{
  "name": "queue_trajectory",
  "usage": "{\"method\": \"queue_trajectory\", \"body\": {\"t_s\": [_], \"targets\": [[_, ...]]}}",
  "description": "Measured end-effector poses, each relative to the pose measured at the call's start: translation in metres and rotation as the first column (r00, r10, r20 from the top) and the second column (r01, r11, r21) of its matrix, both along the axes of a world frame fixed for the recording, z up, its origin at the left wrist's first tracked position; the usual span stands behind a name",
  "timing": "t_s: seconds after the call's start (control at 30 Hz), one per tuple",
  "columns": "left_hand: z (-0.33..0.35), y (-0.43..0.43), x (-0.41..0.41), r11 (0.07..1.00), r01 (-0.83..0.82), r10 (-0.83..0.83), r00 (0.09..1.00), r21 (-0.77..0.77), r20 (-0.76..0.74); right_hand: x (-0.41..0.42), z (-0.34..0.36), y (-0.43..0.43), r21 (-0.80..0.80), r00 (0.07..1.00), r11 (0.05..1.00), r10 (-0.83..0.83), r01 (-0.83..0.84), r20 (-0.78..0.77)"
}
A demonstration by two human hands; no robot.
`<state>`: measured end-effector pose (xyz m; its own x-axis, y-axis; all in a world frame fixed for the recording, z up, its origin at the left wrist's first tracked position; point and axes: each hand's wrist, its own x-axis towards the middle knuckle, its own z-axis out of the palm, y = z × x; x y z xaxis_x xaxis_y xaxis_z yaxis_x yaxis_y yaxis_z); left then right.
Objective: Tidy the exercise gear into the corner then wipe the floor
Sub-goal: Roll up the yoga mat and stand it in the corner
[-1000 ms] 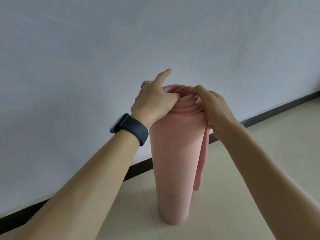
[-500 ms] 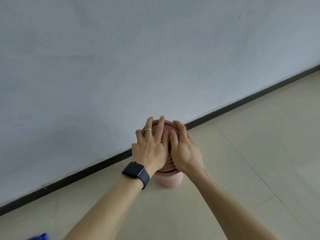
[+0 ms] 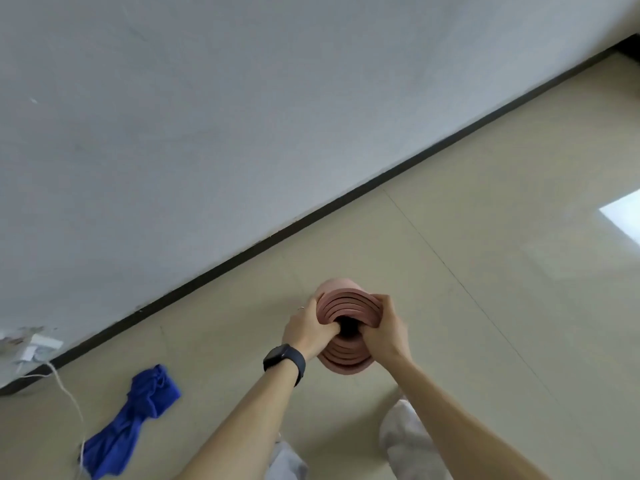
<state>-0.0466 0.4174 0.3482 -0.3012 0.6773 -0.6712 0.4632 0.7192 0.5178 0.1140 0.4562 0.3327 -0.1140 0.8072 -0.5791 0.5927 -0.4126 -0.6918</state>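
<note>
A rolled pink exercise mat stands upright on the beige tiled floor, seen from straight above so its spiral end faces me. My left hand grips the roll's top on the left side, fingers curled over the layers toward the dark centre hole. My right hand grips the top on the right side the same way. A dark watch sits on my left wrist. A crumpled blue cloth lies on the floor to the lower left, apart from both hands.
A white wall with a black skirting strip runs diagonally behind the mat. A wall socket with a white plug and its cable sits at far left. My two feet in light socks stand just below the mat.
My view rose until it looks straight down on the mat. My hands went from lying flat on the top to gripping its rim on either side. The blue cloth and socket came into view.
</note>
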Motion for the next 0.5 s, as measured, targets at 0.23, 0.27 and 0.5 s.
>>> {"method": "queue_trajectory", "body": {"t_s": [0.23, 0.27, 0.5], "targets": [[0.115, -0.042, 0.099, 0.965, 0.246, -0.251, 0.966, -0.085, -0.057, 0.096, 0.124, -0.074, -0.076, 0.987, 0.984, -0.159, 0.159, -0.002], [0.124, -0.045, 0.111, 0.961, 0.263, -0.268, 0.962, -0.08, -0.057, 0.109, 0.135, -0.08, -0.087, 0.985, 0.981, -0.173, 0.173, 0.013], [0.156, -0.008, 0.217, 0.898, 0.431, -0.439, 0.888, -0.087, -0.136, 0.215, 0.171, -0.078, -0.105, 0.971, 0.992, -0.043, 0.069, 0.235]]}}
